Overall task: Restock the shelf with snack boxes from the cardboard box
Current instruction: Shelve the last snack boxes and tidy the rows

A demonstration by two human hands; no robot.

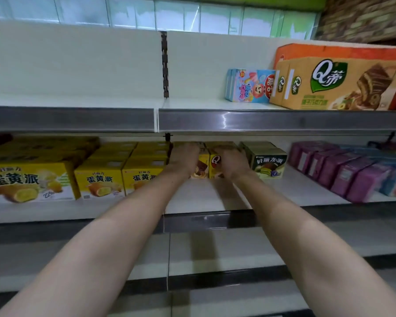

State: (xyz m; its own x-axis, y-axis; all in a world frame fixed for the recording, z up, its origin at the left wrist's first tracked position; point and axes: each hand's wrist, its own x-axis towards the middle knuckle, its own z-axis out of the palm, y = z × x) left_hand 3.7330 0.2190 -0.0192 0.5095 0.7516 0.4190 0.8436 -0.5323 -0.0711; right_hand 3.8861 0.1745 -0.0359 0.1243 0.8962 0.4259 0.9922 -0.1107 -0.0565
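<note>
Both my arms reach into the middle shelf [215, 202]. My left hand [184, 156] lies on a small yellow-brown snack box [200, 167], fingers curled over its top and left side. My right hand [232, 161] covers the neighbouring yellow snack box with a red Q mark [215, 165], gripping its top and right side. Both boxes stand upright on the shelf, side by side and touching. The cardboard box is not in view.
Yellow egg-yolk pie boxes [101, 179] fill the shelf to the left. A green-topped pie box [269, 164] stands just right of my right hand, then purple boxes [343, 172]. The upper shelf [238, 120] carries a blue-pink box [249, 85] and large Q cake boxes [329, 83].
</note>
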